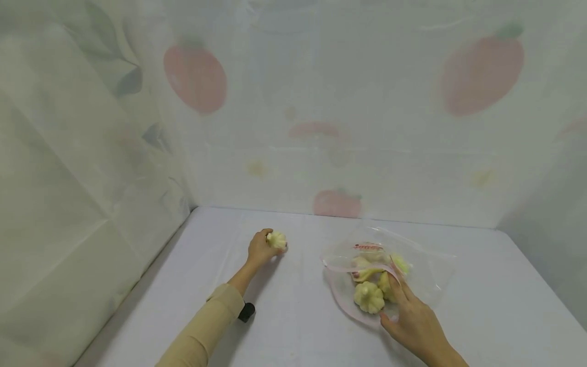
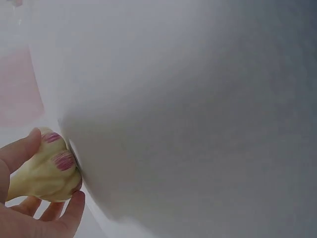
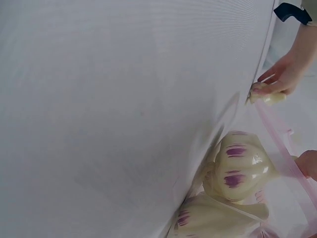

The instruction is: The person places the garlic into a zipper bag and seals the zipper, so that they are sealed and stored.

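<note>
In the head view my left hand (image 1: pixel 261 248) holds a pale garlic bulb (image 1: pixel 277 240) at the left of the white table. Thumb and fingers wrap the bulb's sides in the left wrist view, where purple streaks show on the bulb (image 2: pixel 49 168). On the right lies a clear zip bag (image 1: pixel 431 270) with a pink rim, its mouth toward me. Several garlic bulbs (image 1: pixel 369 297) are inside it. My right hand (image 1: pixel 415 323) reaches over the bag's mouth with its fingers extended among the bulbs. Its thumb is spread apart, near the front bulb.
The white table (image 1: pixel 298 306) meets a pale sheet (image 1: pixel 390 127) printed with red fruit at the back. Another sheet (image 1: pixel 69 204) hangs along the left side. A black wrist strap (image 1: pixel 246 312) sits at my left sleeve.
</note>
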The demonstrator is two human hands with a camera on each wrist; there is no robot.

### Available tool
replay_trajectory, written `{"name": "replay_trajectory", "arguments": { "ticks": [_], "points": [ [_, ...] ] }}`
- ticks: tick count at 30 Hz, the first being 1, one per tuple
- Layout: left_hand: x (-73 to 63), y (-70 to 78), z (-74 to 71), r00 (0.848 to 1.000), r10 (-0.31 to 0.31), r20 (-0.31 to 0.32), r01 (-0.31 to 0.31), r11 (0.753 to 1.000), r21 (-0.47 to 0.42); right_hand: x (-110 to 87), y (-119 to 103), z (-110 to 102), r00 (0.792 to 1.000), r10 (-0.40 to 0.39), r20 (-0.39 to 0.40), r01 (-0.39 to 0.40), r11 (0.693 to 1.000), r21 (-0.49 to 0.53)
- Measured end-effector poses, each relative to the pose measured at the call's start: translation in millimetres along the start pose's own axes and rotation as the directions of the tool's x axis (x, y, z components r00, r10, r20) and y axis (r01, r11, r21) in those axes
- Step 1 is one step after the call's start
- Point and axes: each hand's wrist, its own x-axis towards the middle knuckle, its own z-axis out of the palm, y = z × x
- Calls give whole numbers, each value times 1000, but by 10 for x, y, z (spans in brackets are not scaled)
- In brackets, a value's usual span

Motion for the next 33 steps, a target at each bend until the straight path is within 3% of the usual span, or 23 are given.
{"name": "replay_trajectory", "arguments": {
  "ticks": [15,24,33],
  "points": [
    [-100,74,-65,1000,4,-16,-4,1000,-9,20,-1,-13,1000,14,17,-14,1000,-11],
    [-282,177,-92,997,72,15,-70,995,-74,22,8,-17,1000,17,22,-17,1000,-11],
    [-440,232,-75,991,124,40,-121,990,-73,18,16,-12,1000,15,19,-15,1000,-6]
  ]
}}
